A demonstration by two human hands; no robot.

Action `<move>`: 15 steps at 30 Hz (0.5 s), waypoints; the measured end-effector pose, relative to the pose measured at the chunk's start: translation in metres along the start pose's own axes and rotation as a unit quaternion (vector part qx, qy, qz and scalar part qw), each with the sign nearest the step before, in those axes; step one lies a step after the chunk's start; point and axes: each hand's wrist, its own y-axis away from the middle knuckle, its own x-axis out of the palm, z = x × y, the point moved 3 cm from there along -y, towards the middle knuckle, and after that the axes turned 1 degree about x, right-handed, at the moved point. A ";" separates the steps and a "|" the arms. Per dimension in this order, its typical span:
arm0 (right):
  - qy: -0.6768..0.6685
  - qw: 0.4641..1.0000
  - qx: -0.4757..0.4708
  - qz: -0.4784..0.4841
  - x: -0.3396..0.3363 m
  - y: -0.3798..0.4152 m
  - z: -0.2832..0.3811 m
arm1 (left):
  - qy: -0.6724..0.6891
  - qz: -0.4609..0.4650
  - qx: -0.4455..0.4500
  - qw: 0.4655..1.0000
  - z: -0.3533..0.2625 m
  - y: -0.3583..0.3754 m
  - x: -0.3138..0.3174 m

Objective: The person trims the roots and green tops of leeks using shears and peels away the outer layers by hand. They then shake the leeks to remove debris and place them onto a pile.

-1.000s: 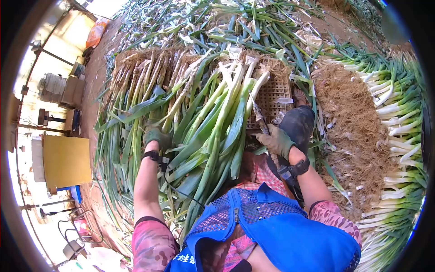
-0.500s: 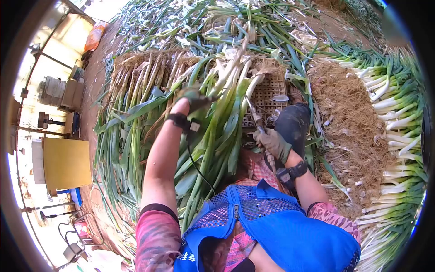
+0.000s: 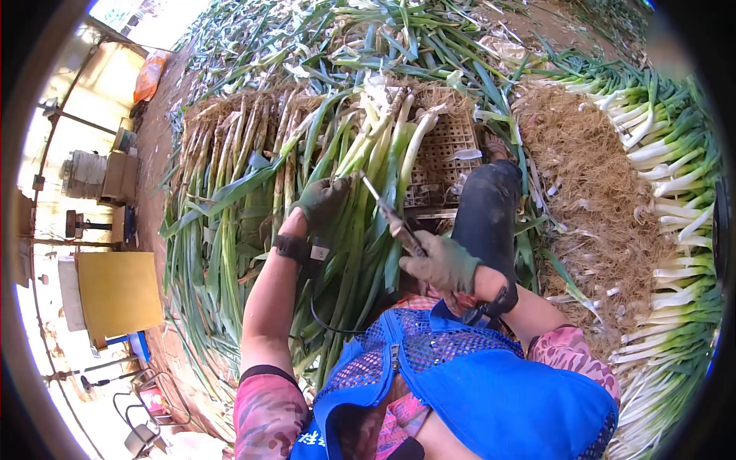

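Large green onions with white shanks and long green leaves (image 3: 349,245) lie in a heap before me. My left hand (image 3: 326,201), in a dark green glove, is closed at the edge of this heap, with its fingers around a green onion stalk (image 3: 359,153). My right hand (image 3: 441,262), gloved in grey-green, is wrapped round the handle of an air gun (image 3: 399,228). The air gun's thin metal nozzle points up and left toward the stalks, its tip close to my left hand's fingers. What runs behind the right hand is mostly hidden.
A beige plastic crate (image 3: 445,146) stands under the onions, beside my dark-trousered leg (image 3: 488,215). Unpeeled onions with brown roots (image 3: 245,115) lie left. Cleaned onions (image 3: 652,192) line the right, by a root pile (image 3: 590,176). Leaf scraps (image 3: 368,38) cover the ground beyond.
My right hand has moved left with the air gun, bringing its nozzle down and left, close to my left hand. The left hand has lowered slightly, and the blurred stalk motion has stopped.
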 end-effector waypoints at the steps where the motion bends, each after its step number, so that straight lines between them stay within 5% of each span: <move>1: 0.002 1.000 -0.005 0.003 0.002 0.000 -0.003 | 0.012 -0.011 0.011 1.000 0.003 -0.003 0.004; 9: -0.047 0.995 -0.005 -0.090 -0.009 -0.089 -0.028 | 0.056 -0.036 -0.004 0.998 0.000 -0.001 0.018; 12: -0.072 0.994 -0.002 -0.078 -0.016 -0.134 -0.052 | -0.066 -0.024 -0.031 0.997 -0.023 0.006 0.009; 15: -0.083 0.995 0.004 -0.050 -0.023 -0.090 -0.016 | -0.020 -0.050 -0.003 0.999 -0.048 0.013 0.007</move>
